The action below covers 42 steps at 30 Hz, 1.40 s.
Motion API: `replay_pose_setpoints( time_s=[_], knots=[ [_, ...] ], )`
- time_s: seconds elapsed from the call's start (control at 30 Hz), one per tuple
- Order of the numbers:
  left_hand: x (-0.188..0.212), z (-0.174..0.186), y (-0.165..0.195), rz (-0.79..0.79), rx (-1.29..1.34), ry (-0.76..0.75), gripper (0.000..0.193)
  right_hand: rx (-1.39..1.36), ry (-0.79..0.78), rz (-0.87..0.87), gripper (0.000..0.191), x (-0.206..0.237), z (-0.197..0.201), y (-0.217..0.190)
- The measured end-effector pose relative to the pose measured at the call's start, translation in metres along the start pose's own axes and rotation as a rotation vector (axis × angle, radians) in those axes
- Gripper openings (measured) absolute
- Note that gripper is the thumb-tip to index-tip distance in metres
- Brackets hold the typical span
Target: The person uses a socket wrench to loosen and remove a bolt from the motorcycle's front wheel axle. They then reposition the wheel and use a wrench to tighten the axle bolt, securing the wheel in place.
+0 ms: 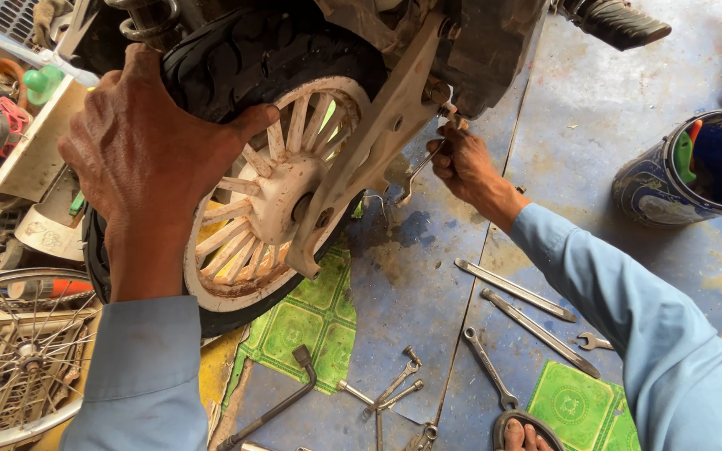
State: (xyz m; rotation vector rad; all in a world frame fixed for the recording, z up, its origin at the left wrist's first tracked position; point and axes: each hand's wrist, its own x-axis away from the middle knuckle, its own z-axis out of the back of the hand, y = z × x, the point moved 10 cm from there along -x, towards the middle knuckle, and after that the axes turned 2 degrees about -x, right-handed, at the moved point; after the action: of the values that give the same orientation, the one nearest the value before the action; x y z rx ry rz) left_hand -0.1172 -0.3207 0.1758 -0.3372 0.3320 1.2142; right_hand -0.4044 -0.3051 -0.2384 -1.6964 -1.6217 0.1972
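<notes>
My left hand point(148, 150) lies spread over the black tyre point(252, 54) of a scooter's rear wheel, thumb hooked onto a pale dirty spoke of the white rim point(248, 221). My right hand point(460, 159) grips a metal wrench point(418, 171) whose upper end sits at a bolt on the pale swing arm point(369, 146), just below the dark engine casing point(486, 50). Both arms wear light blue sleeves.
Several wrenches point(516, 290) and a cross spanner point(390, 391) lie on the blue painted floor, beside green patterned tiles point(311, 317). A blue bucket point(641, 188) stands at the right. A spoked bicycle wheel point(18, 351) and cluttered parts sit at the left. My sandalled toes point(528, 434) show at bottom.
</notes>
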Motion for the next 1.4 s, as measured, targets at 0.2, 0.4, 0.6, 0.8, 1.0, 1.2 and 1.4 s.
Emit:
replay_pose_setpoints(
  time_s=[0.2, 0.4, 0.6, 0.8, 1.0, 1.2, 1.4],
  knots=[
    [0.0, -0.002, 0.002, -0.044, 0.031, 0.027, 0.09, 0.441, 0.122, 0.125, 0.028, 0.015, 0.024, -0.009],
    [0.0, 0.001, 0.003, -0.068, 0.008, 0.05, 0.09, 0.887, 0.175, 0.324, 0.031, 0.02, 0.016, -0.025],
    [0.001, -0.006, -0.004, -0.013, -0.011, 0.001, 0.089, 1.005, 0.115, 0.43, 0.036, 0.011, 0.007, -0.028],
    [-0.001, -0.008, -0.003, -0.038, 0.017, 0.01, 0.09, 1.059, 0.064, 0.47, 0.028, 0.0, 0.007, -0.03],
    [-0.001, -0.005, -0.002, -0.02, -0.013, -0.005, 0.093, 1.121, -0.086, 0.53, 0.029, -0.001, 0.001, -0.037],
    [-0.001, -0.008, -0.003, -0.004, -0.01, -0.03, 0.095, 1.111, -0.116, 0.449, 0.029, 0.002, -0.002, -0.038],
    [-0.002, -0.006, -0.001, -0.039, -0.045, 0.01, 0.097, 1.021, -0.02, 0.385, 0.035, 0.004, 0.002, -0.034]
  ],
)
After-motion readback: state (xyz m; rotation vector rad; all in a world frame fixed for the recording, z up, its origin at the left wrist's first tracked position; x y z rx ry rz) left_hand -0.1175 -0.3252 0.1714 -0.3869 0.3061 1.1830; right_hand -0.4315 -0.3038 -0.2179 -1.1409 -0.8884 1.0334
